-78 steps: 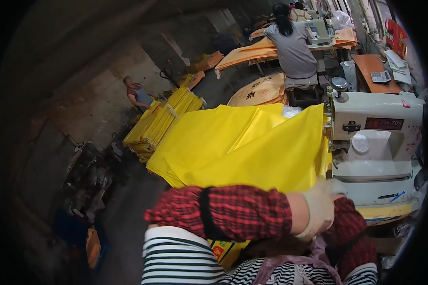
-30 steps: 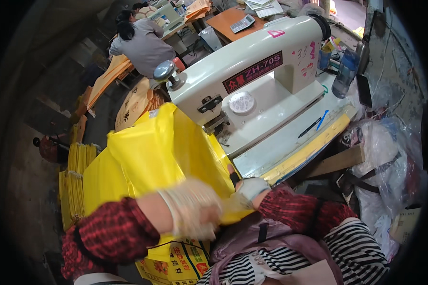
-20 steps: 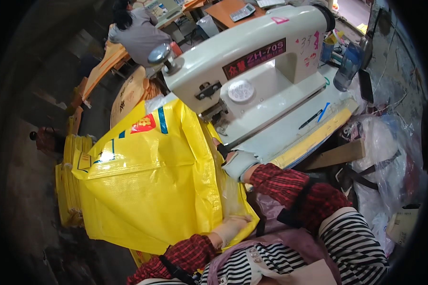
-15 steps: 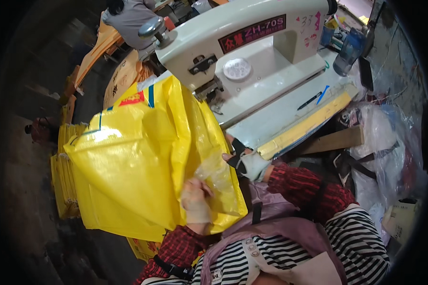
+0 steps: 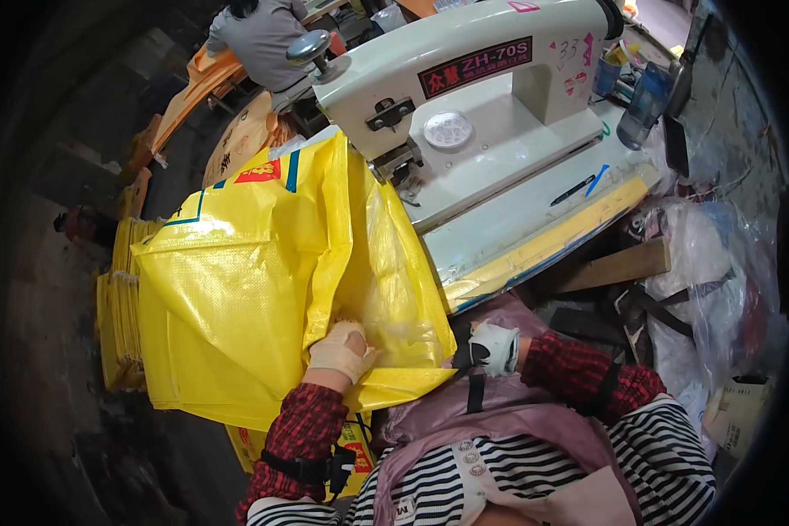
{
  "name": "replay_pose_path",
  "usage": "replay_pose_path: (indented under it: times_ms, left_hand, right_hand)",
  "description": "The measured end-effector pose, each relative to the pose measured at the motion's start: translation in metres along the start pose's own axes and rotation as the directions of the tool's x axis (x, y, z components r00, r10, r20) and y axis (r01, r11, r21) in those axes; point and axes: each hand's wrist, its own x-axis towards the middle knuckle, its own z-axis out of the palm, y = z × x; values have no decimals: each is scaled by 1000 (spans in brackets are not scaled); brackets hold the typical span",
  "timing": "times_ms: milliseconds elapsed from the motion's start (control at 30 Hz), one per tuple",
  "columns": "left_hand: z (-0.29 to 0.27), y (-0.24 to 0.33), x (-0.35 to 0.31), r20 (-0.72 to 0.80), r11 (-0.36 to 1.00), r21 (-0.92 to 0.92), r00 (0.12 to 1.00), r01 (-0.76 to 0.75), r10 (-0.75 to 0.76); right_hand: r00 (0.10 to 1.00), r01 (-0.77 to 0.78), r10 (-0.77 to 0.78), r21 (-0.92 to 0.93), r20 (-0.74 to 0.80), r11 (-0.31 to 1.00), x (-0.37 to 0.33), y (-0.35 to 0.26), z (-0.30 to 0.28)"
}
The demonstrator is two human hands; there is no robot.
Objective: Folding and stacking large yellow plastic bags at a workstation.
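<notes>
A large yellow woven plastic bag (image 5: 228,307) lies across my lap, its far end at the head of a white industrial sewing machine (image 5: 473,105). The near mouth is spread, with a clear plastic liner (image 5: 386,280) inside. My left hand (image 5: 342,352), in a pale covering, is closed on a fold of the bag at the mouth; its fingertips are partly hidden. At the bag's near right corner, my right hand (image 5: 491,349), wearing a white and black fingerless covering, pinches the edge, fingers mostly hidden.
Stacked yellow bags (image 5: 121,307) stand at left. On the machine table lie a black pen (image 5: 573,189) and a blue tool (image 5: 598,179); a blue bottle (image 5: 644,107) stands behind. Clear plastic wrap (image 5: 719,272) heaps at right. Another person (image 5: 259,48) sits at the far left.
My left hand has moved slightly left and up onto the fold. The right hand has come down and right to the bag's corner, drawing the mouth flatter.
</notes>
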Motion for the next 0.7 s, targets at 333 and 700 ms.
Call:
replay_pose_path:
  times_ms: [333,700]
  left_hand:
    - [-16,47,-1,-519,890,178,728,-420,447]
    - [53,56,57,-381,564,-804,892,-188,-244]
  right_hand:
    - [983,43,-19,123,-184,991,-6,13,21]
    - [915,136,141,618,-379,775,-10,-13,-8]
